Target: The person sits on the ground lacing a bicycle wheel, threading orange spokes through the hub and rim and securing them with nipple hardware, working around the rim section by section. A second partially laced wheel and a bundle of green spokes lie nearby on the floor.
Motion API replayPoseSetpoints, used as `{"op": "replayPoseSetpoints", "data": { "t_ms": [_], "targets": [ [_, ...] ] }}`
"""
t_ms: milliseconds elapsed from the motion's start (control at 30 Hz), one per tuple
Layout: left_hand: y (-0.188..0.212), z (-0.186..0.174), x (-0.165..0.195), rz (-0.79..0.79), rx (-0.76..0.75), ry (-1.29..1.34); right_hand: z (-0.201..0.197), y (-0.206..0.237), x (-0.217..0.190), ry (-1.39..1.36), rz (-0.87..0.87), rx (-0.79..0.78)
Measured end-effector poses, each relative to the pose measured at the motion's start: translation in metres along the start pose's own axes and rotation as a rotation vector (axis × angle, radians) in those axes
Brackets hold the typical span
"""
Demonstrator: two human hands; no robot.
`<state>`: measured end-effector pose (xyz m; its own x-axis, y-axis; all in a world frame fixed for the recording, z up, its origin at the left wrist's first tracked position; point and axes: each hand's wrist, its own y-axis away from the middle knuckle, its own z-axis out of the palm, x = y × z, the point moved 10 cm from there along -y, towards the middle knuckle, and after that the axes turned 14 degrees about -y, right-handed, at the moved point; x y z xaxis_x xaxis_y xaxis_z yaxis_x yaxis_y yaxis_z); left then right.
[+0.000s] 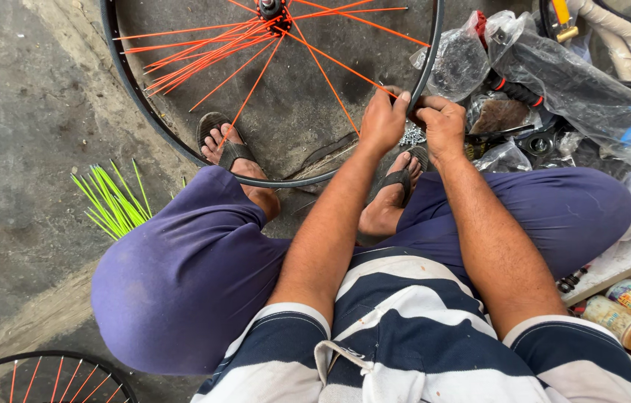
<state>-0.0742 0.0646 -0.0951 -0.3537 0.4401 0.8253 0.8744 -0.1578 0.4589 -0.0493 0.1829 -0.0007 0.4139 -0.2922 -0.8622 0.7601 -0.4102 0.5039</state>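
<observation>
A black bicycle wheel rim (130,89) with orange spokes (252,88) lies on the concrete floor in front of me, its hub (271,9) at the top edge. My left hand (383,119) grips the rim's right side where an orange spoke meets it. My right hand (442,125) is closed right beside it at the same spot, pinching something too small to make out. A small pile of silvery nipples (411,135) lies just below both hands. My sandalled feet rest under the rim.
A bundle of green spokes (112,201) lies on the floor at left. Plastic bags (547,75) with bike parts crowd the upper right. Cans and bottles (629,313) stand at lower right. Another orange-spoked wheel (39,377) shows at the bottom left.
</observation>
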Motion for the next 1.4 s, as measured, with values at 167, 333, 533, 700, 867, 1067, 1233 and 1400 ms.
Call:
{"op": "replayPoseSetpoints", "data": {
  "t_ms": [167, 333, 533, 700, 867, 1067, 1233, 1400],
  "targets": [
    [0.001, 0.007, -0.007, -0.077, -0.104, -0.140, -0.002, 0.000, 0.004, -0.135, 0.021, 0.002],
    [0.000, 0.000, 0.004, 0.022, -0.036, 0.038, -0.002, 0.001, 0.010, -0.250, 0.086, 0.033],
    [-0.002, 0.006, -0.006, -0.073, -0.085, -0.124, 0.003, 0.002, 0.014, -0.227, 0.128, 0.011],
    [0.001, -0.008, 0.012, -0.009, -0.047, -0.012, 0.005, 0.002, 0.016, -0.246, 0.112, -0.048],
    [0.012, -0.038, 0.035, -0.084, -0.051, -0.260, 0.008, -0.003, 0.014, -0.303, 0.154, -0.007],
    [0.041, -0.141, 0.085, 0.275, 0.761, -0.448, 0.013, -0.022, -0.013, -0.263, 0.113, 0.109],
    [-0.004, -0.073, -0.004, -0.163, 0.136, -0.061, 0.014, -0.043, -0.037, -0.174, 0.092, 0.137],
    [-0.006, 0.008, -0.009, 0.031, -0.314, 0.226, 0.018, -0.061, -0.047, -0.199, 0.032, 0.040]
  ]
}}
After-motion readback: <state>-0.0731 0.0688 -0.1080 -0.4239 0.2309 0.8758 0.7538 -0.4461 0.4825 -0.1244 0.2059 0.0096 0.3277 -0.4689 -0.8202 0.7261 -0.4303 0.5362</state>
